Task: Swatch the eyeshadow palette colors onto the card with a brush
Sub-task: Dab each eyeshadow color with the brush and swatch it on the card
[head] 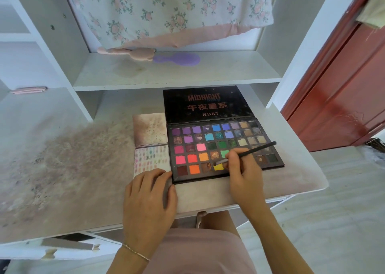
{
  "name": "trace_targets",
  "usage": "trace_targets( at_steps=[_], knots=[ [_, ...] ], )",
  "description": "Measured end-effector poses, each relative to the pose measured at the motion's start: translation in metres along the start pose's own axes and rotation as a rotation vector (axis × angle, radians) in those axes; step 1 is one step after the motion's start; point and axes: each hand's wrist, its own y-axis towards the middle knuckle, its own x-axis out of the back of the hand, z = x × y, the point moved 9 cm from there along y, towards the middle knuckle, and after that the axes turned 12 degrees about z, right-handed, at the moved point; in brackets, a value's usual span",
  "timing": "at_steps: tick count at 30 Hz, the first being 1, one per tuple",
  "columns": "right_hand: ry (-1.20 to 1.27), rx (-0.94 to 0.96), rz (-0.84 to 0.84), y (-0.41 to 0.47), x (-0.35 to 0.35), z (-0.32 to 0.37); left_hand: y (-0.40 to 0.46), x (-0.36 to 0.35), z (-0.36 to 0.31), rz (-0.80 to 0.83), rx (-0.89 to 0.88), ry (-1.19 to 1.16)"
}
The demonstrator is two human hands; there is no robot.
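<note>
Right hand (pixel 242 170): my fingers pinch the brush (pixel 248 154), its tip on the yellow pan in the palette's nearest row. Left hand (pixel 149 198): fingers relaxed and flat, resting on the worktop (pixel 62 169) at the palette's near left corner, fingertips touching the card's near edge. Palette (pixel 226 148): open, lid propped up behind. Card (pixel 152 159): just left of the palette, covered in swatches. Stained square pad (pixel 150 129): behind the card. Purple brush (pixel 177 58): on the shelf beyond the palette.
</note>
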Motion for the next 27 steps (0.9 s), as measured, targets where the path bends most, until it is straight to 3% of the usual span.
trace_targets(
  at_steps=[5,9,27],
  knots=[
    [0.105,0.07,0.12,0.005,-0.043,0.021,-0.004,0.007,0.007,-0.021,-0.002,-0.076],
    [0.117,0.114,0.152,0.011,-0.067,0.036,-0.005,0.009,0.016,-0.007,0.023,0.009],
    [-0.061,0.054,0.313,0.02,-0.102,0.033,-0.005,0.008,0.017,-0.021,0.049,0.049]
  ],
)
